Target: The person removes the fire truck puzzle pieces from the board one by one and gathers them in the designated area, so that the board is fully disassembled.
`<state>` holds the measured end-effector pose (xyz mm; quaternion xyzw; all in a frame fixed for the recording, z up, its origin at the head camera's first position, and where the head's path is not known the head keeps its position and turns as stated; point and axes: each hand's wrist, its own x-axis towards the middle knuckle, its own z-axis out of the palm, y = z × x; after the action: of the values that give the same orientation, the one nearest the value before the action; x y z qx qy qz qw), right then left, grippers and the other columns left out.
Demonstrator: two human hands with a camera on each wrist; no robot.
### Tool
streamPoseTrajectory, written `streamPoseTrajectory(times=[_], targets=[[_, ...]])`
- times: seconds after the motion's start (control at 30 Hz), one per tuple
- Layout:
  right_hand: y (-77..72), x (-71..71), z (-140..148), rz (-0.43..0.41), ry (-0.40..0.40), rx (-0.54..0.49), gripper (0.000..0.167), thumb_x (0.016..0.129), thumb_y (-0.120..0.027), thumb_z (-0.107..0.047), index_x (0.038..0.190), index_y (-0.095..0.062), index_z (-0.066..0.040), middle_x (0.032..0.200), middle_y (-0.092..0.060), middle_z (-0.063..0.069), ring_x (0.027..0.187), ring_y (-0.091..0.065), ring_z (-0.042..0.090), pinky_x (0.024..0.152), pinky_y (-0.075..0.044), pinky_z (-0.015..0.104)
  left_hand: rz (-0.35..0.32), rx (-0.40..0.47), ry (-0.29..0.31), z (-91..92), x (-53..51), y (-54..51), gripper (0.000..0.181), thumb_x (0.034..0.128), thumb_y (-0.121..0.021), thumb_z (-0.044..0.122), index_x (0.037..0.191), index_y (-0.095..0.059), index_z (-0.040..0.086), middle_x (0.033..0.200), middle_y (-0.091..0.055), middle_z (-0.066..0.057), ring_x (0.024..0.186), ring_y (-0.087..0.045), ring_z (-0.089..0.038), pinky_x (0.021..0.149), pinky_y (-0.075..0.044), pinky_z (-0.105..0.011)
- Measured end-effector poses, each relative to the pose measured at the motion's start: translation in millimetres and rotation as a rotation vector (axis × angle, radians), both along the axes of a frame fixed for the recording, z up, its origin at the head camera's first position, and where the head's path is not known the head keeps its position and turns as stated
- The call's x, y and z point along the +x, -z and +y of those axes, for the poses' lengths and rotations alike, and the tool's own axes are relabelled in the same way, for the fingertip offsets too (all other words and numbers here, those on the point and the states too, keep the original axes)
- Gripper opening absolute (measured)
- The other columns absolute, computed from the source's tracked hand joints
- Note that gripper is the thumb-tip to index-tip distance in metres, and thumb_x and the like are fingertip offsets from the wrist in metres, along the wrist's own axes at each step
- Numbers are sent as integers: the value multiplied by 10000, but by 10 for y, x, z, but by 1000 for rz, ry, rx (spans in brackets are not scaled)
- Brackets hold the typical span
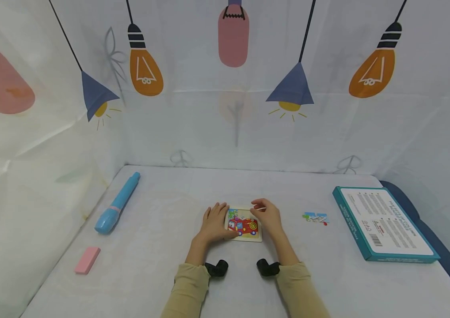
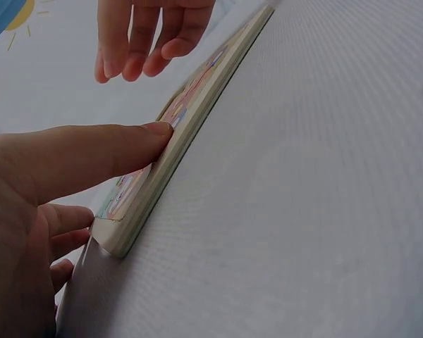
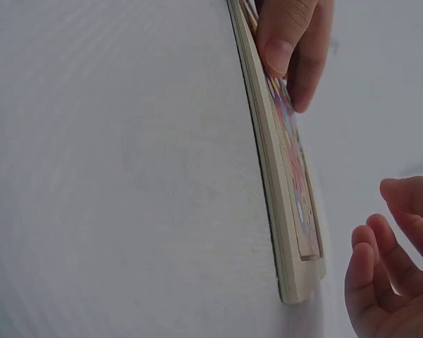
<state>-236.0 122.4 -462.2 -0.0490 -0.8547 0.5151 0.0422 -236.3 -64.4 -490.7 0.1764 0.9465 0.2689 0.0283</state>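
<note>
A small wooden picture puzzle (image 1: 244,227) with a red vehicle on it lies flat before me. My left hand (image 1: 213,225) rests at its left side, the straight thumb pressing the top near the front edge and the fingers spread along the left edge. Above the back right corner, my right hand (image 1: 268,216) hovers with loosely bent fingers. The right wrist view shows nothing between those right fingers (image 3: 398,264); the left wrist view shows a gap between them and the puzzle board (image 2: 176,151). To the right lies a small colourful puzzle piece or pieces (image 1: 315,217); how many, I cannot tell.
At the right stands a flat teal-edged box (image 1: 384,223) with printed white top. A blue, handle-shaped object (image 1: 117,205) and a pink block (image 1: 87,260) lie at the left. White printed cloth (image 1: 193,123) hangs behind the white-covered table (image 1: 161,194).
</note>
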Motion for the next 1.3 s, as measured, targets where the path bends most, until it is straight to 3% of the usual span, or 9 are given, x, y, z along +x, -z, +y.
streamPoseTrajectory(times=[0.2, 0.43, 0.67, 0.77, 0.97, 1.3], targets=[[18, -5, -68, 4, -47, 13, 200, 822, -658, -79, 1006, -645, -3, 891, -624, 118, 817, -584, 230, 683, -489, 305, 2, 1, 0, 3, 16, -25, 923, 649, -736, 466, 1386, -386, 33, 1444, -353, -125, 1374, -220, -312, 1107, -109, -499], [18, 3, -187, -67, -183, 222, 185, 821, -677, -168, 962, -682, -49, 842, -615, 56, 761, -548, 176, 654, -448, 315, 4, -1, 5, -2, 5, -15, 923, 658, -728, 468, 1389, -377, 27, 1447, -348, -123, 1377, -214, -307, 1107, -104, -499], [64, 1, -297, 10, -215, 431, 218, 779, -718, -217, 935, -713, -65, 781, -552, 35, 694, -496, 150, 606, -405, 285, 6, 3, 17, -7, 1, -12, 927, 661, -718, 465, 1395, -367, 21, 1450, -344, -126, 1379, -209, -310, 1108, -101, -501], [59, 5, -331, 48, -210, 476, 214, 762, -734, -230, 890, -705, -61, 757, -533, 36, 668, -481, 153, 579, -394, 282, 10, 12, 20, -9, 4, -10, 921, 659, -718, 456, 1390, -372, 14, 1445, -349, -131, 1375, -217, -316, 1104, -106, -507], [53, 1, -367, 43, -189, 371, 173, 763, -730, -188, 851, -649, -62, 759, -545, 35, 679, -483, 155, 600, -395, 290, 10, 2, 19, -10, -5, 10, 919, 660, -706, 465, 1392, -371, 23, 1449, -347, -124, 1378, -212, -307, 1104, -108, -502], [60, -13, -351, 40, -131, 187, 145, 769, -720, -124, 834, -606, -62, 790, -684, 59, 735, -624, 193, 645, -475, 317, 12, 8, 21, -15, -13, 38, 930, 655, -716, 482, 1388, -378, 20, 1449, -347, -126, 1379, -208, -312, 1105, -101, -501]])
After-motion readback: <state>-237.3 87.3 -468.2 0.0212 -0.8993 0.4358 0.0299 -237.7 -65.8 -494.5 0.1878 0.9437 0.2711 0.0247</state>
